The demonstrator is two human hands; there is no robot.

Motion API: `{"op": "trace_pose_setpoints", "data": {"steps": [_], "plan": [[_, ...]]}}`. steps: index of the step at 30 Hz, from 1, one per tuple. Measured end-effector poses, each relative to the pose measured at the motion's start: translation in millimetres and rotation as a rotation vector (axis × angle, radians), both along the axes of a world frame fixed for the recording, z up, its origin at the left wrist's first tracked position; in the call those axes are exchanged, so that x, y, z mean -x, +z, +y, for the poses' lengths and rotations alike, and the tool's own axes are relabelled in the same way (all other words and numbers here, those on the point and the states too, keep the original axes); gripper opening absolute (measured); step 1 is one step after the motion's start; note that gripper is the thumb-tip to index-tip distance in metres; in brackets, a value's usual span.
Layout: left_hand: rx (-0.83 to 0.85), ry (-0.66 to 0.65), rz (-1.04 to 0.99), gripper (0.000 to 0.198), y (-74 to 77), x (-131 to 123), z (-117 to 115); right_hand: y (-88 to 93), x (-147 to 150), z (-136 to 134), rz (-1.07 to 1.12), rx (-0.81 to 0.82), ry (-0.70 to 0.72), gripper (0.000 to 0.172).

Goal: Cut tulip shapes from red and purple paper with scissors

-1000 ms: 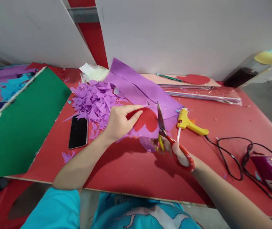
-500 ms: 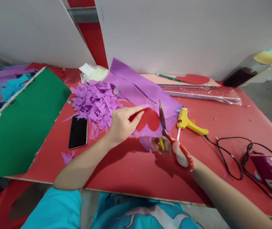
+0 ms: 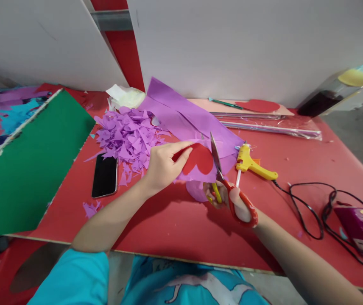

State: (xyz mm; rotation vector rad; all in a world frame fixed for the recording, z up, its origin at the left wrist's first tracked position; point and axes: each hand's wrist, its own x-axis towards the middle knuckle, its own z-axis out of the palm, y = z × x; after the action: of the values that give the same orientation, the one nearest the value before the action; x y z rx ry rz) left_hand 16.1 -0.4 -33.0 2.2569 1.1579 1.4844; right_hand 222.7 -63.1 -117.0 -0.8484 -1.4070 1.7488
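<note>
My left hand pinches a red paper heart against a sheet of purple paper, thumb on top of the heart. In my right hand is a pair of scissors with a red handle loop around the thumb and a yellow part by the fingers. The visible blade stands at the right edge of the purple paper, close beside the heart. A loose purple piece shows under the held sheet. Behind it lies a larger folded purple sheet.
A pile of purple scraps partly covers a phone. At left lies a green board. To the right are a yellow glue gun, its cord, a purple box and a bottle of dark liquid.
The scissors blade has tilted very slightly to the left at the paper's edge. My left hand and the heart stay in nearly the same place.
</note>
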Motion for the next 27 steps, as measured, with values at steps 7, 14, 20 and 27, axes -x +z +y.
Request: {"op": "trace_pose_setpoints", "data": {"steps": [7,14,20,27], "plan": [[0.029,-0.003,-0.005,0.018,-0.6,0.1,0.4,7.4,4.6,-1.8,-0.021,0.071,-0.043,0.069],[0.15,-0.024,-0.055,0.018,-1.0,1.4,0.7,2.3,0.8,0.1,-0.036,-0.048,-0.009,0.063],[0.254,-0.063,-0.076,0.017,0.5,0.3,-0.2,-7.2,-2.4,-1.9,-0.037,-0.067,-0.036,0.058],[0.258,-0.042,-0.069,0.018,0.2,-0.6,-0.8,0.1,3.1,-1.6,-0.011,-0.035,-0.017,0.062]]}}
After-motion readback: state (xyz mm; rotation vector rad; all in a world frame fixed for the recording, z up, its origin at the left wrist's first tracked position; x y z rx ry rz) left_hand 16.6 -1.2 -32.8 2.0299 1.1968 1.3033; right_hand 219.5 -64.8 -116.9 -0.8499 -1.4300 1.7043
